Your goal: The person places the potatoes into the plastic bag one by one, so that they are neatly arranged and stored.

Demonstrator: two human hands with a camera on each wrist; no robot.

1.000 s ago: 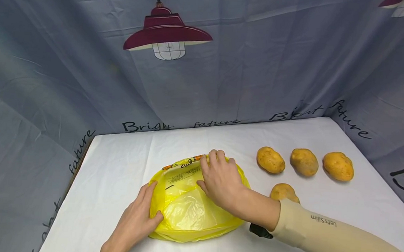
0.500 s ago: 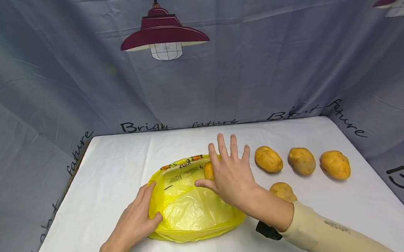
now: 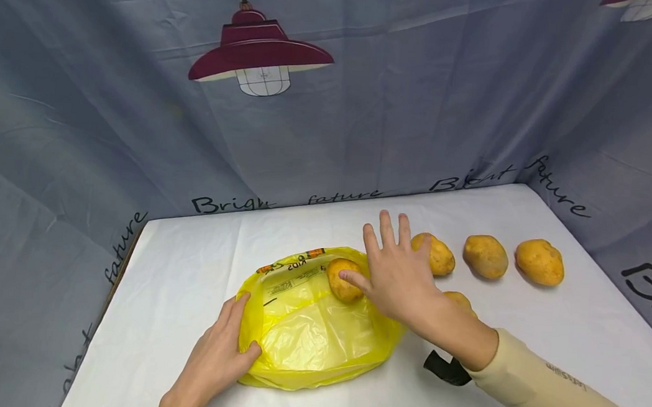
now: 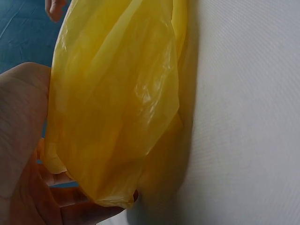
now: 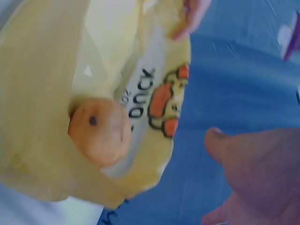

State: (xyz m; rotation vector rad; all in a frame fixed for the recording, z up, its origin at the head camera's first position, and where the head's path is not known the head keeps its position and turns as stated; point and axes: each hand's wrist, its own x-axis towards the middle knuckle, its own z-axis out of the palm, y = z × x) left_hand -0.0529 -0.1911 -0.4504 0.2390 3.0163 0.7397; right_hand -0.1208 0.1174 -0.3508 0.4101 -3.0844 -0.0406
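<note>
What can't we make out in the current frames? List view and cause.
Front potato: head view, lower part behind the right arm.
Small print: head view, too small to read.
Potato in the yellow bag: left wrist view, hidden by the bag's wall.
Left hand, exact grip: left wrist view, film partly covers it.
Right hand: right wrist view, cut off by right and bottom edges.
</note>
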